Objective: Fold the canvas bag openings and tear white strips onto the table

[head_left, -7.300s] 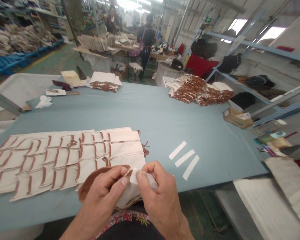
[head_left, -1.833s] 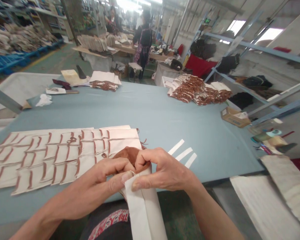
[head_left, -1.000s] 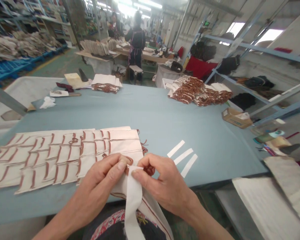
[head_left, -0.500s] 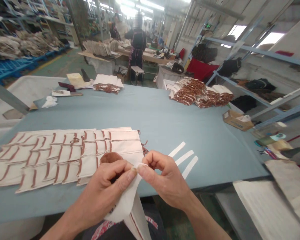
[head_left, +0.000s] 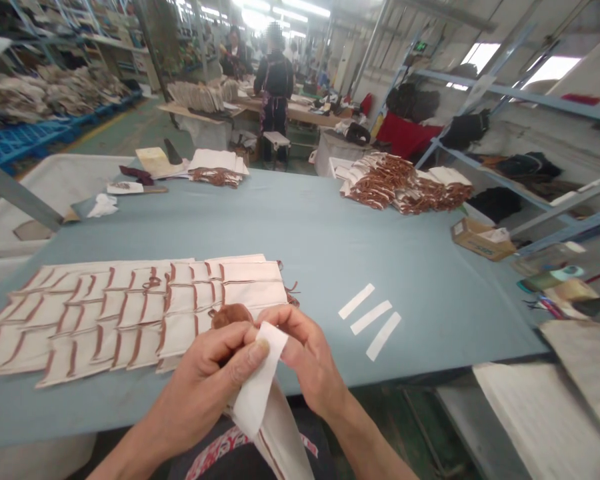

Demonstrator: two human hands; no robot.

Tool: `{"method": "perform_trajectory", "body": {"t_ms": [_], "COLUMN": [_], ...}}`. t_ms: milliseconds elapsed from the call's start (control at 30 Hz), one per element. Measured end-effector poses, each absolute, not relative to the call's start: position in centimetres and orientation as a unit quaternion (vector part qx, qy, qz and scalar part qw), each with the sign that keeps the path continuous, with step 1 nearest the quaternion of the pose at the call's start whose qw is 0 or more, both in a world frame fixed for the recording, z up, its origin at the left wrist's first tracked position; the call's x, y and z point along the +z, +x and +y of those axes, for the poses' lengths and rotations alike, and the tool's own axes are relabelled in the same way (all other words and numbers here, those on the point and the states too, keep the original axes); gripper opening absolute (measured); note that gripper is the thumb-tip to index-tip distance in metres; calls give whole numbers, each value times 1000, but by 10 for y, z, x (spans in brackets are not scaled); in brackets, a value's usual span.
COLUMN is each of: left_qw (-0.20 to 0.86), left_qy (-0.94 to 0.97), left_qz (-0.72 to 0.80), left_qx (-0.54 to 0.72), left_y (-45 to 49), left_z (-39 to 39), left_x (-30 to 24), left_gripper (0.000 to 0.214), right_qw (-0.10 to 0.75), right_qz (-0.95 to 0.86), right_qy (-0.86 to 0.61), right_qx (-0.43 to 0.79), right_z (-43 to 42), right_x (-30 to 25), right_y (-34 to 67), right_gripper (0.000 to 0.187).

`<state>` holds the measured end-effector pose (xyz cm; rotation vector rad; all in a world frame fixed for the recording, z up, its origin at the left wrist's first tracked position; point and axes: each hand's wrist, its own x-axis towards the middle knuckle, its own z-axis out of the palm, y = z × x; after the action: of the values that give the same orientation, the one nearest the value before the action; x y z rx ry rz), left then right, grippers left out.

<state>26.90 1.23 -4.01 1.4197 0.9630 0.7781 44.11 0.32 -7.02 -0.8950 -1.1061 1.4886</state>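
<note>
My left hand [head_left: 213,373] pinches a white strip [head_left: 260,383], like paper or thin cloth, between thumb and fingers. Close beside it, my right hand [head_left: 305,360] is closed at the strip's upper end; its fingertips are partly behind it. Below the strip a cream cloth piece [head_left: 283,427] with a brown edge line hangs over my lap. A brown soft bunch [head_left: 233,315] shows just beyond my left fingers. Rows of overlapping cream cloth pouches [head_left: 130,313] with brown edging lie to the left. Three loose white strips [head_left: 377,319] lie right of my hands.
The blue-covered table [head_left: 300,220] carries a pile of cream and brown pouches [head_left: 400,183] at the back right and a smaller stack [head_left: 219,165] at the back left. A cardboard box [head_left: 481,239] stands by the right edge. A person [head_left: 275,83] stands beyond the table.
The held white strip has turned and now stands up between my hands, its upper end showing. My right hand has shifted slightly left and behind it. All three loose strips are now uncovered.
</note>
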Motion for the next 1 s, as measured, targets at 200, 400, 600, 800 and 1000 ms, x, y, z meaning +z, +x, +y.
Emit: {"method": "perform_trajectory", "body": {"t_ms": [200, 400, 600, 800, 1000], "left_qw": [605, 586, 571, 582, 568], "left_qy": [593, 588, 583, 564, 564], "left_qz": [411, 463, 486, 449, 481], "left_qx": [337, 311, 312, 377, 358], "left_y": [265, 259, 260, 260, 261], "left_z": [13, 14, 15, 9, 8], "left_x": [-46, -54, -46, -56, -68], "left_gripper": [60, 52, 50, 57, 65], "right_qw": [542, 540, 556, 610, 673], "right_qz": [-466, -551, -505, -409, -335], "right_qy": [-333, -328, -319, -330, -320], "right_qx": [615, 546, 578, 593, 577], "right_z": [-2, 2, 1, -4, -1], "right_x": [-69, -61, -60, -66, -71], "right_y": [430, 435, 428, 418, 418], "right_gripper": [43, 40, 31, 38, 48]}}
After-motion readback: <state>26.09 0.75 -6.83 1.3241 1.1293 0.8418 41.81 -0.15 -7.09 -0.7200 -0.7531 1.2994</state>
